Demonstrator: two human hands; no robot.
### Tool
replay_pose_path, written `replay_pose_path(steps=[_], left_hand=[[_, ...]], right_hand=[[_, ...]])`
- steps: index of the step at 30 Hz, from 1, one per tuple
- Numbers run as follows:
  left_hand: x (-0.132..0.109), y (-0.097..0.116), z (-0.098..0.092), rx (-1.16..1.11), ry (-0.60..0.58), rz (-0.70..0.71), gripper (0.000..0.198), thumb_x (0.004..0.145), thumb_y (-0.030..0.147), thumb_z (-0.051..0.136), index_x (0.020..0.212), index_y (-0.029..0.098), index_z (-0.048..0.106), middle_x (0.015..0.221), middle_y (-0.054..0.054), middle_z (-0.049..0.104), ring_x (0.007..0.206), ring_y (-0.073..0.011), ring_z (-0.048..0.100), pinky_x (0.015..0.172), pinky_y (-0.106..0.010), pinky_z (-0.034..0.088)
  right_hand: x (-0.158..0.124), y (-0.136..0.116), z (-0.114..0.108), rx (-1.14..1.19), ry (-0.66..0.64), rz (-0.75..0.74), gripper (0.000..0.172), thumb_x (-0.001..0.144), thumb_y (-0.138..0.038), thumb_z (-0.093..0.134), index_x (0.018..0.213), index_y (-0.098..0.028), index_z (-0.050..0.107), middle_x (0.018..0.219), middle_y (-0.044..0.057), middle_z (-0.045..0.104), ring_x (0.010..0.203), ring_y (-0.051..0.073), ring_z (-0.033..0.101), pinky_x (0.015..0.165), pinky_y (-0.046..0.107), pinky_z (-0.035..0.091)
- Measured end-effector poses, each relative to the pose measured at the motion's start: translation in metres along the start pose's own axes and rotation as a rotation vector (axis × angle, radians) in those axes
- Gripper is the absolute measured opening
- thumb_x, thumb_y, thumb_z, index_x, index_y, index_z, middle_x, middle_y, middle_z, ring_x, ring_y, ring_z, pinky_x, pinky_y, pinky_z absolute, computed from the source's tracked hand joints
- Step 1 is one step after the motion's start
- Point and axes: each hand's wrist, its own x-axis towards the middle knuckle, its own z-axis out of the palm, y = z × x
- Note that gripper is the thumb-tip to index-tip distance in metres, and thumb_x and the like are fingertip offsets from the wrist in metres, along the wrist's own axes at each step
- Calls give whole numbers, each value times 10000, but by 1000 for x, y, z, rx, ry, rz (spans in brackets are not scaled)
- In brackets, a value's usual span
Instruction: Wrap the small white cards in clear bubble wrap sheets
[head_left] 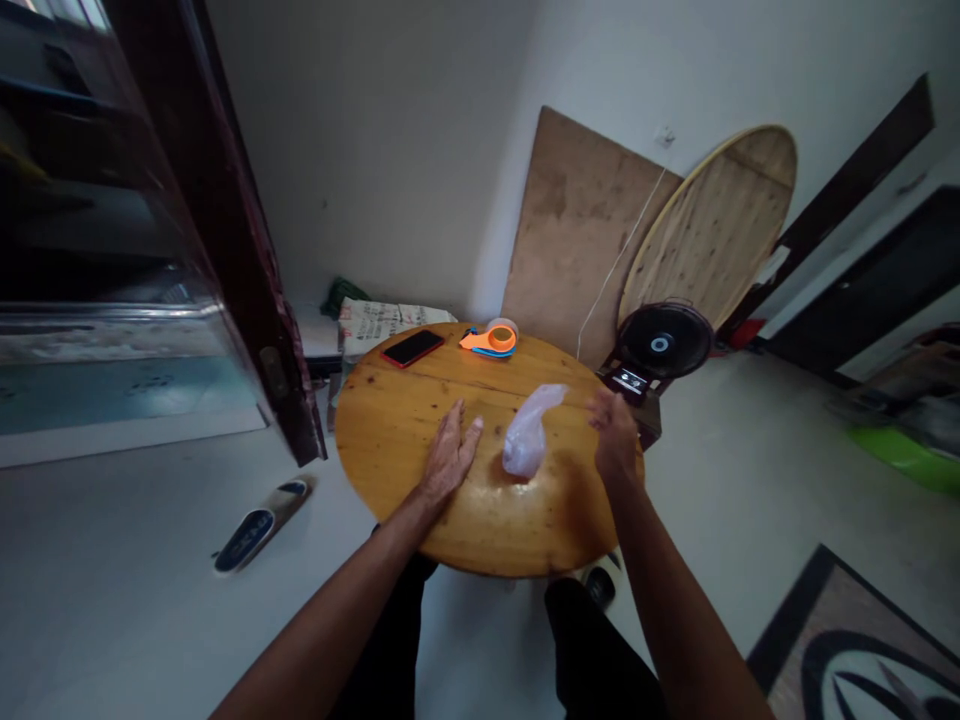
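Note:
On the round wooden table point(405, 420) a small bundle of thin whitish plastic, apparently a twisted plastic bag point(526, 440), stands with its loose end pointing up and right. What it contains, if anything, is hard to make out. My left hand point(452, 452) rests edge-down on the tabletop left of the bag, thumb apart from the stretched fingers, holding nothing. To the right of the bag, over the table's right side, my right hand point(615, 432) is raised with loosely bent, slightly blurred fingers. Nothing shows in it, and neither hand touches the bag.
Toward the table's far edge lie a phone point(413, 348) with a red case and an orange-and-blue tape dispenser point(491, 340). Behind are a printed sack point(390, 318), a leaning board point(577, 220) and a round tabletop point(712, 220). A dark round appliance point(682, 345) stands at right.

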Motion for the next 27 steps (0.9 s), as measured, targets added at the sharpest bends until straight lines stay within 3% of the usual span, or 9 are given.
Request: replay_pose_path(steps=[2,4,7,11,14,16,18,23,27], left_hand=[[0,0,0,48,2,52,582,940,514,387,1404,162,393,1419,-146,476,1315,-244,454,1092,-414,375],[-2,3,-2,120,-19,170,490,935,469,418,1310,164,501,1328,-133,547,1260,-239,495,1081,-415,380],[-8,10,-5,227,-108,386,387,909,409,479,1190,170,596,1260,-118,575,1226,-240,500,1071,-418,376],[-11,20,-4,311,-239,489,388,888,403,519,1203,193,598,1233,-100,595,1178,-249,520,1035,-428,394],[4,20,2,354,-267,423,384,908,405,480,1206,195,601,1236,-99,613,1176,-256,528,1043,-432,384],[22,15,5,371,-261,283,406,927,381,428,1223,160,595,1257,-131,611,1207,-268,525,1062,-432,374],[39,8,5,351,-184,87,473,905,374,458,1275,94,552,1312,-182,570,1249,-286,504,1075,-424,371],[56,-1,1,193,-146,13,485,879,453,489,1229,130,582,1276,-149,601,1184,-260,564,1004,-384,452],[61,16,4,122,-227,1,629,786,546,600,1294,179,536,1262,-140,606,1142,-270,589,940,-380,490]], right_hand=[[-21,18,-13,-30,-167,147,466,765,-485,594,1096,-159,628,1197,137,629,975,235,641,750,341,504],[-39,29,-16,-74,-296,191,462,712,-432,672,1087,-164,632,1149,124,656,1005,240,632,821,356,500],[-54,29,-9,-137,-450,93,372,746,-364,646,1068,-178,648,1128,90,672,1039,226,618,950,372,454],[-62,18,9,-154,-610,-7,290,802,-298,542,1044,-190,661,1068,60,694,997,211,629,915,356,479],[-64,14,24,-182,-575,23,275,816,-319,514,1013,-182,648,990,57,705,870,194,653,740,296,525],[-63,15,32,-209,-570,108,297,823,-364,507,1007,-163,626,859,54,703,705,178,654,558,252,497],[-60,17,34,-230,-548,162,339,813,-399,517,1017,-145,612,766,42,682,586,161,629,475,235,456],[-44,26,13,-294,-350,151,487,787,-458,553,1123,-106,585,906,94,676,648,178,650,616,305,521],[-28,24,5,-418,-308,51,490,812,-501,531,1117,-126,614,1065,144,665,843,235,653,782,378,517]])
